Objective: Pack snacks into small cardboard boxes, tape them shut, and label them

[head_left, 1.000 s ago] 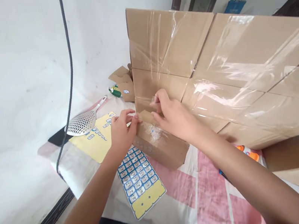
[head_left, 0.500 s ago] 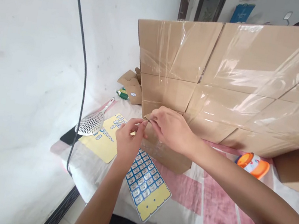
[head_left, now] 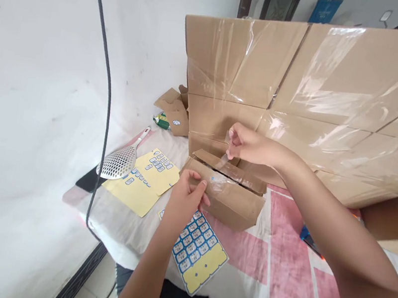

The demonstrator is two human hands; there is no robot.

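A small brown cardboard box lies on the pink and white cloth, its top flaps partly apart. My left hand presses on the box's near left corner and holds it down. My right hand is raised above the box and pinches a strip of clear tape that runs down to the flap. Behind the hands a big cardboard panel, covered in clear tape, stands upright.
A blue and yellow sticker sheet lies by my left wrist, and yellow sheets lie further left. A white slotted skimmer rests beside them. A black cable hangs along the white wall. Cardboard scraps sit at the back.
My right hand has risen from the box, pulling the tape strip up with it. My left hand has dropped from the flap edge to the box's front corner. The flaps have parted.
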